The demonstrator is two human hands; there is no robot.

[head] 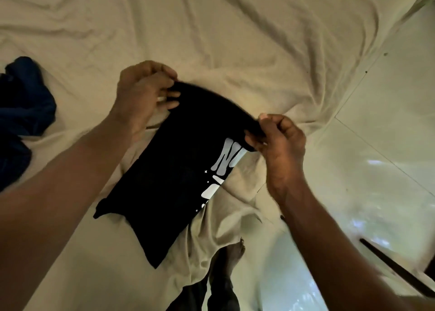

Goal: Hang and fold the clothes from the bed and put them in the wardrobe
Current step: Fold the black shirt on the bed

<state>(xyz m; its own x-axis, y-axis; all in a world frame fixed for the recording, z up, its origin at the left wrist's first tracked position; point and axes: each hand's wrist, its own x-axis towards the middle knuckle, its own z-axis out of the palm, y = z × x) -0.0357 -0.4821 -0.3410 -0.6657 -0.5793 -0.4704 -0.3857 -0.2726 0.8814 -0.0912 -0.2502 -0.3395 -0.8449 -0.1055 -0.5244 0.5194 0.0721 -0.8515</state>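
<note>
Left hand (141,91), right hand (280,141), fingers (170,104) pinching black shirt (169,169) (white print), blue garment (23,112) apart, left

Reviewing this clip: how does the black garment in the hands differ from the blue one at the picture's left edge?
The black garment bears a white print; the blue garment looks plain.
The black garment is folded into a flat, narrow panel; the blue garment lies crumpled in a heap.
The left hand and right hand pinch the black garment's far edge; nothing touches the blue garment.
Both lie on the cream sheet.
</note>
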